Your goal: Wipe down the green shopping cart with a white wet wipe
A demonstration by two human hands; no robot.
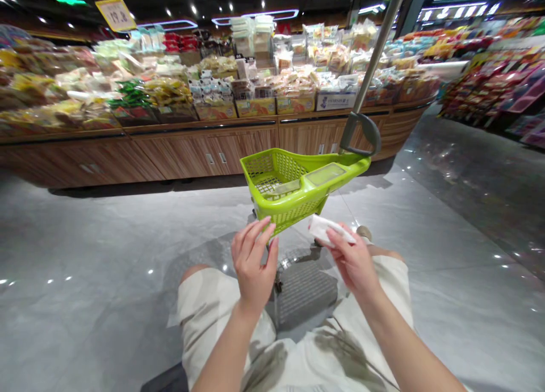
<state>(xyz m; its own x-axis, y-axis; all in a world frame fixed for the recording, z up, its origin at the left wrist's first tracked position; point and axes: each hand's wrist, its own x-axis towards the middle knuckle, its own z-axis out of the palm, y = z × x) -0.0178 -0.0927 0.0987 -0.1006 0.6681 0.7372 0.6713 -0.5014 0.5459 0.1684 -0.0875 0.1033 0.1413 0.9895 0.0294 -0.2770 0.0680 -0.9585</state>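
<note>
My right hand [352,261] pinches a small white packet [328,230] between thumb and fingers. My left hand [254,261] is raised with its fingers apart and holds nothing. Its fingertips reach the near corner of a lime-green plastic shopping cart basket [293,192], and I cannot tell whether they touch it. The packet is just right of that basket, above its near rim. A flat pale item [281,188] lies inside the basket, partly hidden by the wall.
A grey cart pole [375,57] with a curved handle [361,133] rises from the basket. A wood-fronted counter [204,156] piled with packaged snacks stands ahead. Patterned shelves [489,80] line the right. Grey tiles [85,256] cover the floor.
</note>
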